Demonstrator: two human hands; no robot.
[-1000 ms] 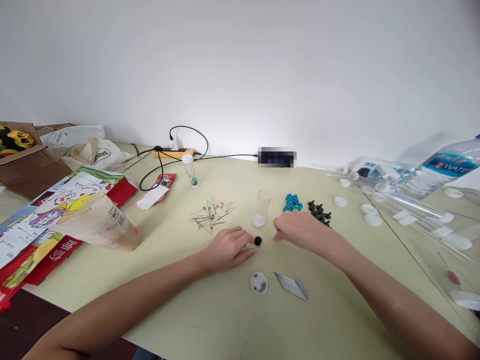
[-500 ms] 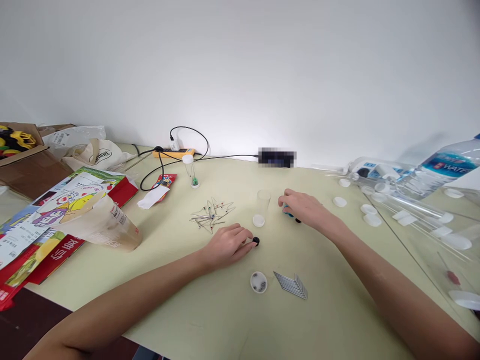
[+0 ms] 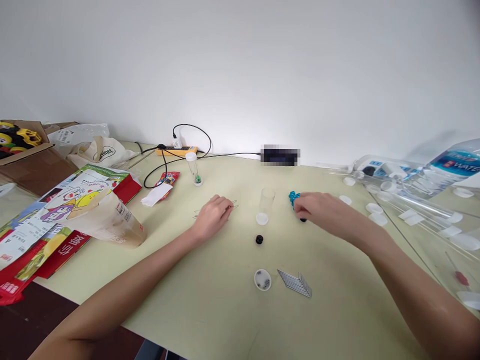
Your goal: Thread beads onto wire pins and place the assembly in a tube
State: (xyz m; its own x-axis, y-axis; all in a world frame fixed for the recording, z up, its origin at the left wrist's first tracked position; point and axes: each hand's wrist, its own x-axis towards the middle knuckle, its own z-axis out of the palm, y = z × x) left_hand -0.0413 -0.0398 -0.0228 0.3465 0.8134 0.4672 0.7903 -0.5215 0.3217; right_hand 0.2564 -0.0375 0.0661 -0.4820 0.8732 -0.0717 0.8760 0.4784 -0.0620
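Observation:
My left hand (image 3: 213, 216) lies over the pile of thin metal pins (image 3: 235, 203), fingers bent together; what they grip is hidden. My right hand (image 3: 314, 206) is closed at the blue beads (image 3: 294, 197), its fingertips pointing down beside a small dark piece; its hold cannot be made out. Between the hands stands a clear tube (image 3: 267, 201) with a white base. A small black round piece (image 3: 259, 239) sits nearer me. Closer still are a white lid (image 3: 262, 280) holding small dark bits and a row of grey sticks (image 3: 295, 283).
A clear tube with a green item (image 3: 198, 178) stands at the back. Left are a plastic cup (image 3: 127, 225), packaging and a cardboard box (image 3: 41, 172). At right lie white caps (image 3: 377, 218), long clear tubes and a water bottle (image 3: 455, 165). Cables run behind.
My left hand has left the black round piece and moved up-left onto the pins. My right hand has shifted slightly right, uncovering more of the blue beads. The view has turned slightly.

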